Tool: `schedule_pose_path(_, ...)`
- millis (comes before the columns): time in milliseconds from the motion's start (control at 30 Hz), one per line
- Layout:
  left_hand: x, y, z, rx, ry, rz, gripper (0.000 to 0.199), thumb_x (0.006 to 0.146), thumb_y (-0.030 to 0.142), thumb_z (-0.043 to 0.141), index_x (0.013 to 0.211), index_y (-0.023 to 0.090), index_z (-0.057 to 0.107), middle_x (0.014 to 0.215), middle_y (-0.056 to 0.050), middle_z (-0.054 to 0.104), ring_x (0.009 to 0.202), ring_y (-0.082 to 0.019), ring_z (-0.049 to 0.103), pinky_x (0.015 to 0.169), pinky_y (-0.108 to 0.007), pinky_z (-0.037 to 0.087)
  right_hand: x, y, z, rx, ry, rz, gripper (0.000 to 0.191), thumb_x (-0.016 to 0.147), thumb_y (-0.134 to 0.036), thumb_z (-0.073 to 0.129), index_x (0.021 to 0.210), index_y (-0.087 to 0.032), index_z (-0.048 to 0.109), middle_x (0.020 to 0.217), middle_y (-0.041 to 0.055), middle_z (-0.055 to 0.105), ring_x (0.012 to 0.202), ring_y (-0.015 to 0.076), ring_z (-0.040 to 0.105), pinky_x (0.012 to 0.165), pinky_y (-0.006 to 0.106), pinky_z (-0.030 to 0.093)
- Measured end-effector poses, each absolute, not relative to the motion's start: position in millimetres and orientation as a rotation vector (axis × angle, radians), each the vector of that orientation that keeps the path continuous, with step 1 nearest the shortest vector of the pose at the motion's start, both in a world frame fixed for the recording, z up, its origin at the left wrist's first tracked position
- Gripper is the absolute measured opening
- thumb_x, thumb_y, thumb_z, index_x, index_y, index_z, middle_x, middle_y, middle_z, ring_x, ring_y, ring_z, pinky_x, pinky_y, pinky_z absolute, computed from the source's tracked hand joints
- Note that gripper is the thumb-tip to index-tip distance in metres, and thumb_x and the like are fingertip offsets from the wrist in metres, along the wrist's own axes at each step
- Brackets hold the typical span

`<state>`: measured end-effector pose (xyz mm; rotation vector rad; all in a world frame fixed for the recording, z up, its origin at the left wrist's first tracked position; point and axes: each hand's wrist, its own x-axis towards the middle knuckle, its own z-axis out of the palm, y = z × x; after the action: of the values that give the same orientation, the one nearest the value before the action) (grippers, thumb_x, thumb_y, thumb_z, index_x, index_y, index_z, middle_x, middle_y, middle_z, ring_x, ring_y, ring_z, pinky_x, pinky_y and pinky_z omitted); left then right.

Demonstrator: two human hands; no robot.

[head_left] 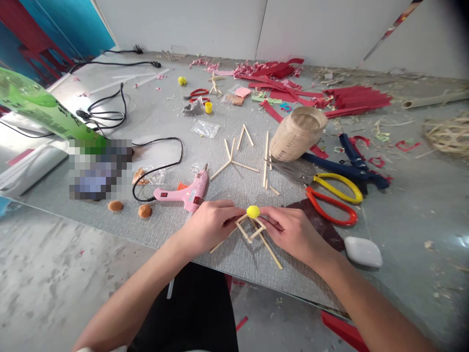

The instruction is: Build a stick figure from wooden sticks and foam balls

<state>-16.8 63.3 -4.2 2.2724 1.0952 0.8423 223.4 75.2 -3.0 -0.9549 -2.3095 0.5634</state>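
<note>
Yellow ball atop the wooden-stick frame near the table's front edge, my left hand and right hand pinching either side, I could loosen a joint by squeezing unevenly.

Far left, beyond the worktop, a red chair. On the left, a green bottle beside a looped black cable. Along the far side, red paper strips. Toward the right, a brown jar; nearer, a white rounded case.
</note>
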Motion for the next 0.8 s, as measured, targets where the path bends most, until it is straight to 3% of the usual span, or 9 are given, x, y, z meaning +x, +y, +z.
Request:
schedule_pose_path(533, -15.2, 63.0, -0.1, 2.267, 1.075, 0.851, 0.017, 0.103, 0.016, 0.059, 0.102, 0.015, 0.076, 0.073, 0.001, 0.059, 0.059, -0.01, 0.051, 0.053, -0.022, 0.037, 221.9, 74.9, -2.5, -0.947, -2.338, 0.506, 0.016, 0.105, -0.019, 0.053, 0.101, -0.016, 0.069, 0.074, 0.0016, 0.073, 0.059, 0.0138, 0.068, 0.056, 0.026, 0.047)
schedule_pose_path(800, -15.0, 63.2, 0.1, 2.262, 1.091, 0.838, 0.016, 0.102, 0.014, 0.061, 0.101, 0.015, 0.076, 0.074, 0.0, 0.06, 0.06, -0.009, 0.052, 0.054, -0.022, 0.038, 222.1, 75.3, -3.9, -0.953, -2.353, 0.487, 0.018, 0.106, -0.021, 0.052, 0.102, -0.016, 0.068, 0.068, -0.0009, 0.069, 0.051, 0.0107, 0.058, 0.051, 0.024, 0.04)
